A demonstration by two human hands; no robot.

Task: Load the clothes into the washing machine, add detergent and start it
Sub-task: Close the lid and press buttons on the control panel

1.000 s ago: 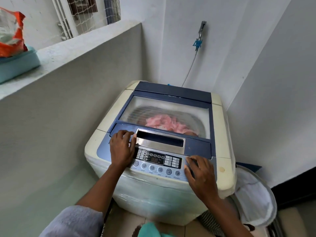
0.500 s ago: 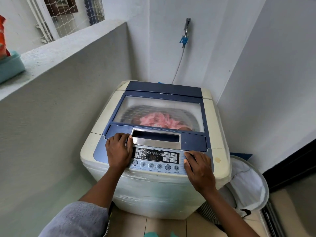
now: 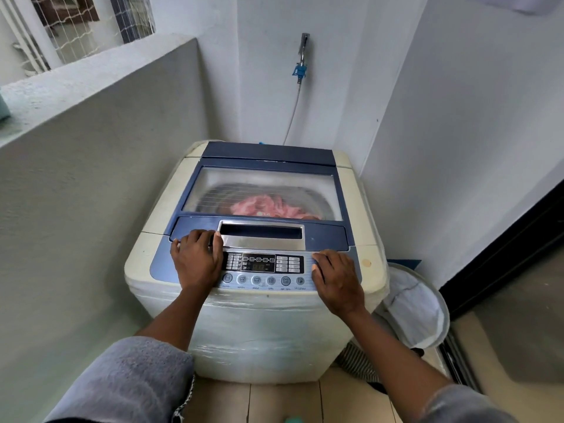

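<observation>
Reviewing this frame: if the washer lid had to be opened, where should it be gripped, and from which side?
Probably by the silver recessed handle at the front centre of the lid, reached from the front. Its dark slot looks like the only finger hold; the rest of the lid is flat. The left hand rests beside it.

The washing machine at frame centre is cream with a navy lid; pink clothes inside; white laundry basket lower right; grey sleeves.
</observation>
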